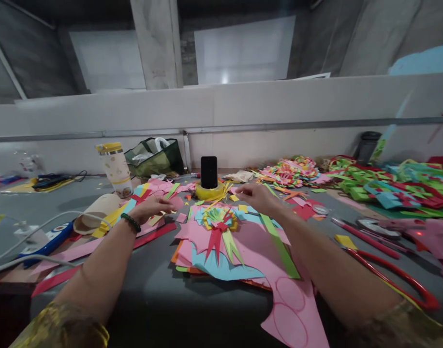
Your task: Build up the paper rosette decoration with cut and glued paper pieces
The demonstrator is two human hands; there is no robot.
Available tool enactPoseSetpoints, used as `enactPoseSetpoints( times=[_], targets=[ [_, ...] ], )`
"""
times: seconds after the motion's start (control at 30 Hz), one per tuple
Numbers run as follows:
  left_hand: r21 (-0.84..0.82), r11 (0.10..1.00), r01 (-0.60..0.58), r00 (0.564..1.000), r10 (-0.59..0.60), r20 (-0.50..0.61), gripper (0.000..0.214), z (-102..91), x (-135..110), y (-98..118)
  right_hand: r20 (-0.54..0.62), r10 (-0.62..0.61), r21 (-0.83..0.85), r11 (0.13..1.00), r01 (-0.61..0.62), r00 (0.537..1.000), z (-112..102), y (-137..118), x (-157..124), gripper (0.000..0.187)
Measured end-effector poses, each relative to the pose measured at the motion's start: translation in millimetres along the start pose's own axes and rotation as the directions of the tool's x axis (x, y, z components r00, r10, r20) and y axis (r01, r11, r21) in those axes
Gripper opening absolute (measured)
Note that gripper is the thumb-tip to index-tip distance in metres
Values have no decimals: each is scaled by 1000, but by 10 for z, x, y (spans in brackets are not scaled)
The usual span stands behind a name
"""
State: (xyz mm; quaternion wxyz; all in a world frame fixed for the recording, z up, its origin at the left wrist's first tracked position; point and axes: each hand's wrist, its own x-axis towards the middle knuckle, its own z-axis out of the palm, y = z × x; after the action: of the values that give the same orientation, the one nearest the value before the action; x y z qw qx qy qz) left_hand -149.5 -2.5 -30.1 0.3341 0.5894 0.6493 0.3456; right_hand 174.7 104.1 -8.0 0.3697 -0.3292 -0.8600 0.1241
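It's dim and grey in here. Beyond the left hand [154, 207] and right hand [257, 197], a white panel [243, 50] carries one small glare spot. Nearer than both, the table [154, 270] darkens; far right, the glue gun [415, 225] looks stretched.

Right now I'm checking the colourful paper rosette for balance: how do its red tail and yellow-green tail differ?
The red tail is a strong, dark colour; the yellow-green tail is much paler.
The red tail slants down toward the wearer's left, while the yellow-green tail slants right.
Both are paper, spread from below the rosette's middle and end in points.
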Motion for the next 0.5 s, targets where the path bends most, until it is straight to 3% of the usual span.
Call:
enactPoseSetpoints(
  times=[0.2, 0.33, 0.43, 0.5],
  targets=[
    [-202, 976, -78, 997, 76, -20, 35, -91, -3, 318, -127, -33, -15, 999, 32, 991, 10, 22, -24, 18],
    [-307, 922, -236, 967, 193, -166, 41, -186, 19, 598, -209, -49, -3, 999, 50, 977, -23, -6, -17, 18],
    [-360, 871, -334, 938, 271, -214, 43, -65, 45, 765, -295, -54, 20, 998, 63, 954, -56, -57, -33, 24],
    [-377, 860, -344, 939, 309, -152, 40, 154, 53, 831, -323, -119, 32, 990, 137, 939, -46, -118, -62, 25]
  ],
)
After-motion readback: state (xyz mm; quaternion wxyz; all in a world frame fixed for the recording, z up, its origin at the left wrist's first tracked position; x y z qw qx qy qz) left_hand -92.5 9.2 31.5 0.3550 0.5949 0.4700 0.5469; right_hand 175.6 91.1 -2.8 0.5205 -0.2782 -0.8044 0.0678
